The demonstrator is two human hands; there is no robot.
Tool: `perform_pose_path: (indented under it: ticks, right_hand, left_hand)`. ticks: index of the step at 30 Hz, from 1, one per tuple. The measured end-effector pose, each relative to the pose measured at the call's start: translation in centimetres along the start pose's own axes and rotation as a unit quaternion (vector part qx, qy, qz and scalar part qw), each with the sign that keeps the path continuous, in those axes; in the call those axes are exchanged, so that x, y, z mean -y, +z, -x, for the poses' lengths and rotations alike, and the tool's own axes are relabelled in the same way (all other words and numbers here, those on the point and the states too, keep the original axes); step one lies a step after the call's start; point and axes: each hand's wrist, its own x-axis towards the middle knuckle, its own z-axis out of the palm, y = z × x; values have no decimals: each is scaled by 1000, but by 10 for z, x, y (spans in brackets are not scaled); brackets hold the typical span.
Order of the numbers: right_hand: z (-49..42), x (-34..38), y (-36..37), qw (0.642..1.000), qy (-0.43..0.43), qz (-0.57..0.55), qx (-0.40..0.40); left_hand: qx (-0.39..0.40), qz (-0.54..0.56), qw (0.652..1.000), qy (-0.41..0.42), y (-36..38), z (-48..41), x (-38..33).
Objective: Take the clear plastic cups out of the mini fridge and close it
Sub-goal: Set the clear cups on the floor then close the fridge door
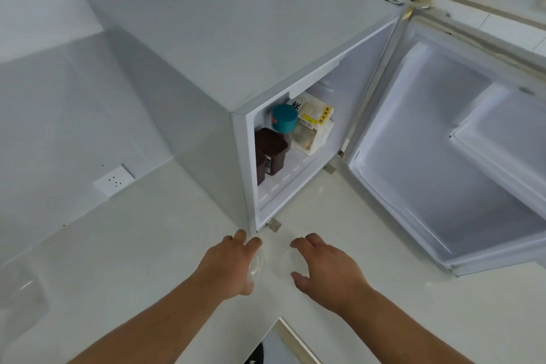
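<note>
The silver mini fridge (242,47) stands on the pale counter with its door (461,151) swung wide open to the right. Just in front of its lower left corner, both my hands rest low on the counter. My left hand (233,263) curls around a clear plastic cup (256,266), which shows at my fingertips. My right hand (323,266) cups a second, fainter clear plastic cup (284,264) between fingers and thumb. The two cups sit side by side, a small gap apart. No other clear cup shows inside the fridge.
Inside the fridge are a teal-lidded jar (284,118), two dark brown containers (270,151) and a bagged loaf (314,127). A wall socket (113,180) sits at the left. A clear container (20,298) lies at the far left of the counter (133,245). The counter's edge runs bottom centre.
</note>
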Motion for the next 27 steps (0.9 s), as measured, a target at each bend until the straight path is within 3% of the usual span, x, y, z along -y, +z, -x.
perform_pose_path:
  ticks: [10, 27]
  right_hand:
    - [-41, 51, 29, 1000, -26, -11, 5]
    - [-92, 98, 73, 999, -38, 20, 13]
  left_hand:
    - [3, 20, 999, -43, 12, -5, 65]
    - [8, 13, 1000, -12, 25, -53, 123]
